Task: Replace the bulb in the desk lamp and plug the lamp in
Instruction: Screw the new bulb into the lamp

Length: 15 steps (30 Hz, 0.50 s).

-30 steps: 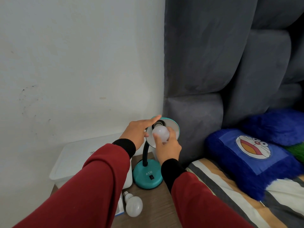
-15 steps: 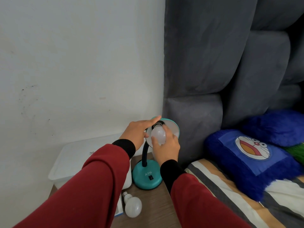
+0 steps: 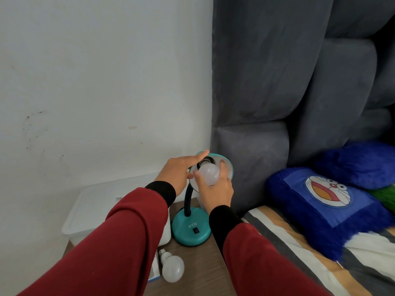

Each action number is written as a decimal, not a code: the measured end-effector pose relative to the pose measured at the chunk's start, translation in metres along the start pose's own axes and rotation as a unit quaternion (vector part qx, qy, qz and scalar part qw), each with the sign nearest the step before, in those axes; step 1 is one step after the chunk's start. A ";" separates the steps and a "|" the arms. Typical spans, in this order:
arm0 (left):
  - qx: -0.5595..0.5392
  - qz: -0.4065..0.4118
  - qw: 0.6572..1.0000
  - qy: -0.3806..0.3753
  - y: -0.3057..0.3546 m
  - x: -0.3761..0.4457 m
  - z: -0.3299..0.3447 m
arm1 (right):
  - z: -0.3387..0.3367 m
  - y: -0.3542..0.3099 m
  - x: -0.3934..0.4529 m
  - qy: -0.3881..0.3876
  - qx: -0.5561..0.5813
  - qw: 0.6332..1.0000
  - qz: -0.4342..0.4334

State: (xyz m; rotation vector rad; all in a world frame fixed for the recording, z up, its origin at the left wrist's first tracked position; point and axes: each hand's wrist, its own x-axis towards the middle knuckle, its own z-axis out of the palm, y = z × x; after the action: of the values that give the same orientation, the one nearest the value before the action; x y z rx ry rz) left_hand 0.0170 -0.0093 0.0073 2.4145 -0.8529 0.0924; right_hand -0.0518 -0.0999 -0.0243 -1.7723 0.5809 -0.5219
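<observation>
Thumb swung left around bulb (image 3: 209,174), seemingly turning, lamp (image 3: 190,228) unmoved

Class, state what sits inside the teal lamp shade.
A white bulb sits at the black socket, gripped by the right hand. Its base is hidden.

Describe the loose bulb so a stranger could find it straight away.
Start at the wooden bedside table between the white wall and the bed. In front of the teal lamp's round base, the loose bulb lies on its side, screw cap pointing back. Unlike the other bulb, it is in nobody's hand.
</observation>
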 end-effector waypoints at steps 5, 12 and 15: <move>0.001 0.007 1.000 0.002 -0.003 0.001 0.002 | -0.001 -0.007 0.006 -0.007 -0.016 1.000 -0.008; -0.011 0.015 1.000 0.010 0.000 -0.003 0.001 | -0.012 -0.006 0.011 -0.058 -0.037 0.997 0.018; -0.023 0.013 1.000 0.009 0.003 -0.008 -0.002 | -0.020 -0.013 0.010 -0.095 -0.114 0.989 0.023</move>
State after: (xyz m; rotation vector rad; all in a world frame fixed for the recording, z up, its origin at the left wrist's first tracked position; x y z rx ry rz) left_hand 0.0093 -0.0063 0.0086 2.3577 -0.8696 0.1035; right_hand -0.0545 -0.1180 -0.0063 -1.9939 0.5624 -0.2584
